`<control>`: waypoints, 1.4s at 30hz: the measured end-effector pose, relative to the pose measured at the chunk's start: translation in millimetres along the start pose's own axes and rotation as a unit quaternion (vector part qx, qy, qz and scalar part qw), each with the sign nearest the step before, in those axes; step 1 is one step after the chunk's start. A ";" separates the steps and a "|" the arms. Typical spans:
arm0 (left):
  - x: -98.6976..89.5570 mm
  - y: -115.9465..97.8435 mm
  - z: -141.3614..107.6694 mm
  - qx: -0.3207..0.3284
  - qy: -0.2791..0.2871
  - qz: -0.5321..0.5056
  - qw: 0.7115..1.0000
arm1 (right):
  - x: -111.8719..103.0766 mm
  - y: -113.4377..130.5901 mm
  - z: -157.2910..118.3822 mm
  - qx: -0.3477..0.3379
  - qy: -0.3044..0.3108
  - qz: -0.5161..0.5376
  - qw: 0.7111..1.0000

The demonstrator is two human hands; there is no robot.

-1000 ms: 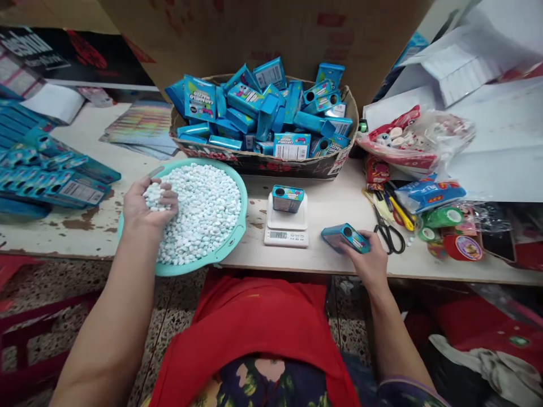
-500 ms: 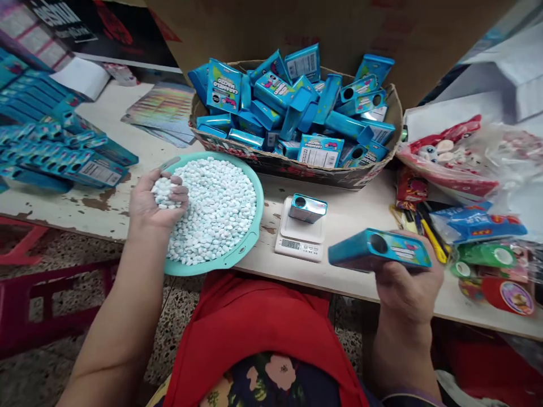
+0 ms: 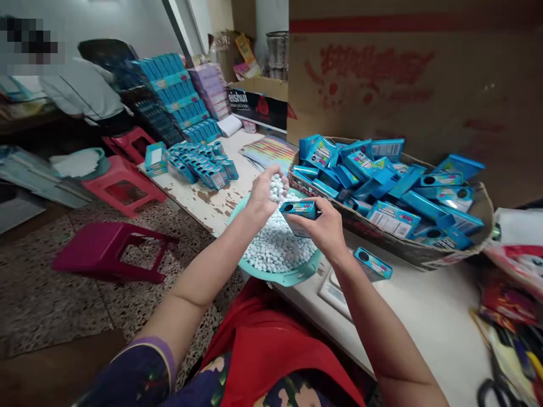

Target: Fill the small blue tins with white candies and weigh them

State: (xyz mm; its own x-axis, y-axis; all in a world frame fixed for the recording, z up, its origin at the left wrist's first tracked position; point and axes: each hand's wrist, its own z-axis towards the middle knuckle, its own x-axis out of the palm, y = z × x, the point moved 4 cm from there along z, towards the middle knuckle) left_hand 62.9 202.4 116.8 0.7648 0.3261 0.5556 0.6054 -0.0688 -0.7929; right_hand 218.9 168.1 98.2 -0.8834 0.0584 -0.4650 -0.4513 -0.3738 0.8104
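My left hand (image 3: 262, 195) is cupped around a heap of small white candies (image 3: 276, 187) above a turquoise basin. The basin (image 3: 299, 276) is full of the same candies. In my right hand (image 3: 328, 227) is a blue candy box (image 3: 300, 210), its top with a dark round opening facing up, close beside the left hand and over the basin. A white digital scale (image 3: 333, 293) lies partly behind my right forearm. Another blue box (image 3: 374, 264) stands by it; the forearm hides whether it rests on the scale.
A cardboard carton (image 3: 428, 261) heaped with blue boxes stands behind the basin. More boxes (image 3: 203, 164) are lined up on the table's left, before tall stacks (image 3: 169, 85). Scissors (image 3: 496, 390) lie at the right. A stool (image 3: 106, 249) and a person (image 3: 85, 90) are to the left.
The view has swung left. My right hand has carried its blue box leftward from beyond the scale to over the basin. The left hand, still holding candies, is now raised close to the box.
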 end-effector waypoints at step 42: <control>-17.5 13.3 26.7 0.175 0.113 0.250 0.946 | -23.3 -18.0 -25.5 0.046 -0.066 0.096 0.992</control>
State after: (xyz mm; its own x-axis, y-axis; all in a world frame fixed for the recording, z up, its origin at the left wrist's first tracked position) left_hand 51.7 221.0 89.9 0.9876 0.1234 0.0975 0.0762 0.1671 -0.9830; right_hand 250.8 149.8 85.4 -0.9604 0.1165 -0.2532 -0.2772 -0.3045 0.9113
